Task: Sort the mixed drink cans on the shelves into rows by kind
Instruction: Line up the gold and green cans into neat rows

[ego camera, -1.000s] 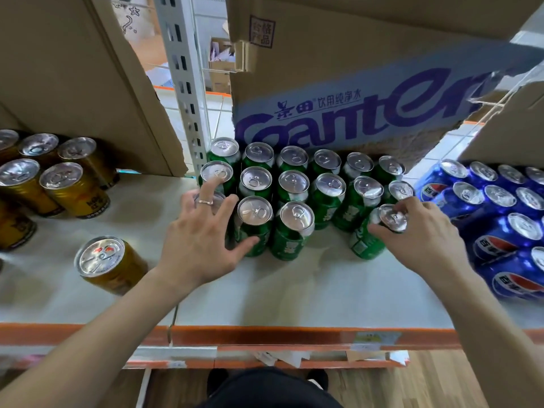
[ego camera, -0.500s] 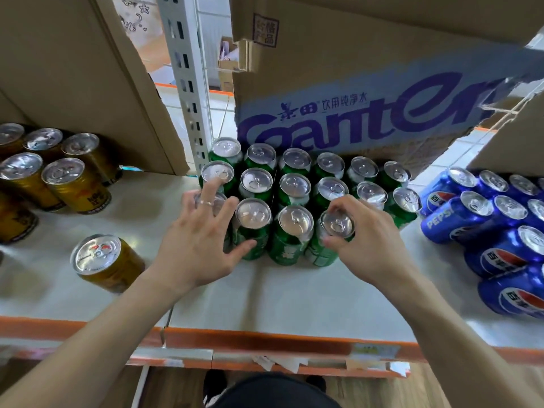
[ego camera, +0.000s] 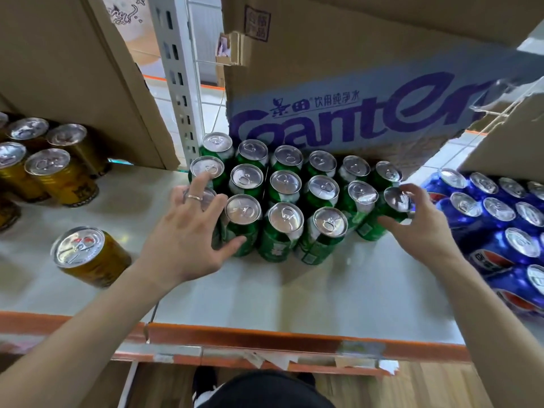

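Note:
Several green cans (ego camera: 285,184) stand upright in rows at the middle of the shelf (ego camera: 294,293). My left hand (ego camera: 188,240), with a ring on it, lies with spread fingers over the front-left green can (ego camera: 206,198), and its thumb touches the neighbouring can (ego camera: 243,213). My right hand (ego camera: 421,228) curls its fingers and thumb round the rightmost green can (ego camera: 396,200), which leans slightly. Gold cans (ego camera: 50,172) stand grouped at the left, with one lone gold can (ego camera: 85,254) nearer the front. Blue cola cans (ego camera: 500,219) fill the right side.
A cardboard box with purple lettering (ego camera: 353,83) hangs low over the back row of green cans. Another cardboard panel (ego camera: 73,69) sits behind the gold cans. A perforated metal post (ego camera: 179,83) stands at the back. The shelf has an orange front edge (ego camera: 265,337).
My right hand carried a green can left, left it standing in the front row, then moved right onto the rightmost green can. My left hand stayed where it was.

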Demonstrator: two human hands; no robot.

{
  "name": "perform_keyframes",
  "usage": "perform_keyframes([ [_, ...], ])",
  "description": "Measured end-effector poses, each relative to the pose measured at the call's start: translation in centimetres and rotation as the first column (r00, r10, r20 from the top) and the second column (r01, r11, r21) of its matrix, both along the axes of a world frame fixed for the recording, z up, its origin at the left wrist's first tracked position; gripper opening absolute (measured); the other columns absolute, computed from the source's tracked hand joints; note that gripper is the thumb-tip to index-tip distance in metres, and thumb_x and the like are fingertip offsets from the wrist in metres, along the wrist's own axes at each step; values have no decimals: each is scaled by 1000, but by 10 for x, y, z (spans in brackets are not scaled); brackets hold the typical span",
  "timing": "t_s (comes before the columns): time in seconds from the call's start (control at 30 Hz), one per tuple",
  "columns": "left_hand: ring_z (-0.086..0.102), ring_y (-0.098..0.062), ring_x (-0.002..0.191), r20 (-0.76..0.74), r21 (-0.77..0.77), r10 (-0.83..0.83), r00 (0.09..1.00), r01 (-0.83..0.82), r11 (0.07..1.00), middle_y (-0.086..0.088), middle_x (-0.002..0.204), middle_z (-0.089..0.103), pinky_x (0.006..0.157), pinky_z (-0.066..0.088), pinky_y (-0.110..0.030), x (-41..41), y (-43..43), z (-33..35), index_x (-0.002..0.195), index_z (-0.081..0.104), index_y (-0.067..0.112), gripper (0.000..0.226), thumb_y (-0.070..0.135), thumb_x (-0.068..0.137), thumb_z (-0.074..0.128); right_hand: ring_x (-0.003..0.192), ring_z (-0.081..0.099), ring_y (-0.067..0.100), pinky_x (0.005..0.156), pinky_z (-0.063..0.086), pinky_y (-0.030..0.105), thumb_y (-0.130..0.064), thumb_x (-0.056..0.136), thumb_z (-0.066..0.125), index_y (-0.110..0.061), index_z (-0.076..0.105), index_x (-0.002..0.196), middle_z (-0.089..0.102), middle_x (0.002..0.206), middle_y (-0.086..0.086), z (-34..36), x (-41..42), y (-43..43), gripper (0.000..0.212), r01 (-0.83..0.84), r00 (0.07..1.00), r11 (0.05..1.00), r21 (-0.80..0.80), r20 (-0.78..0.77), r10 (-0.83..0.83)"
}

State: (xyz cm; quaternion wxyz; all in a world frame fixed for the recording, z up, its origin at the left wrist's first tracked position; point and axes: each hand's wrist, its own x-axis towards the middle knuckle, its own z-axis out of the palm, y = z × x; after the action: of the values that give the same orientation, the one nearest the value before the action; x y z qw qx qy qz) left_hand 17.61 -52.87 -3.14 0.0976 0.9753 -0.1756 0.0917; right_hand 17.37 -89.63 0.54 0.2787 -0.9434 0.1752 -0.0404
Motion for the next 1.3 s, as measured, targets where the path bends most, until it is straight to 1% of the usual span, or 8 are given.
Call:
perform_keyframes([
  [0.57,38,-35,117,103,-53,-46,994,51,997,-24,140,39,102,34,-47,1,-3,-1,109,58,6,68,65,77,52,94,61,15,80,40,19,-17,69,88,-25,59,131,63,97,-8,0,-41,45,69,-161,985,985,67,73,156],
  [0.67,38,-35,128,54,-297,-29,998,44,954,-14,149,30,109,33,-43,-5,-3,-3,128,49,10,67,57,81,56,98,63,10,76,49,9,-24,77,83,-29,60,130,67,110,-11,-7,-43,30,58,-173,984,945,276,82,156],
  [0.77,35,-22,138,-33,-706,132,991,-117,698,-6,149,33,114,30,-39,-7,2,-15,141,36,13,64,51,90,48,107,63,4,100,49,35,-58,87,61,-27,65,119,70,115,-14,-18,-43,18,45,-123,985,828,548,166,37],
  [0.83,49,-12,128,-275,-906,237,932,-333,260,0,136,52,108,39,-36,-1,2,-18,138,44,17,63,58,90,41,120,56,0,111,38,36,-69,88,48,-26,59,127,64,124,-19,-28,-39,13,59,-54,982,720,692,166,-86],
  [0.93,64,-13,113,-534,-822,-2,845,-520,-231,4,110,72,98,49,-30,19,-7,-15,118,63,19,54,59,99,32,107,37,-35,112,19,7,-17,108,32,-24,48,136,54,128,-35,-42,-25,22,33,-12,973,486,874,123,-197],
  [1.0,71,-9,91,-550,-815,-15,835,-540,-208,6,89,77,85,53,-25,26,-15,-15,105,68,18,49,49,104,30,96,54,-26,93,44,15,-23,110,23,-18,51,138,69,117,-18,-47,-15,40,40,-38,972,343,939,115,-205],
  [1.13,70,-1,75,-534,-837,14,845,-526,-150,11,77,76,73,51,-21,26,-19,-17,98,68,21,44,47,104,32,121,60,11,106,43,31,-46,106,21,-24,59,128,69,122,-8,-56,-2,49,49,-92,974,360,928,158,-159],
  [1.3,56,-11,125,-486,-873,44,873,-487,19,0,134,63,114,37,-37,15,-8,-25,139,50,15,85,80,86,37,144,32,9,117,27,35,-66,90,50,-30,9,157,29,159,-10,-71,-19,35,87,-189,952,460,868,276,-130],
])
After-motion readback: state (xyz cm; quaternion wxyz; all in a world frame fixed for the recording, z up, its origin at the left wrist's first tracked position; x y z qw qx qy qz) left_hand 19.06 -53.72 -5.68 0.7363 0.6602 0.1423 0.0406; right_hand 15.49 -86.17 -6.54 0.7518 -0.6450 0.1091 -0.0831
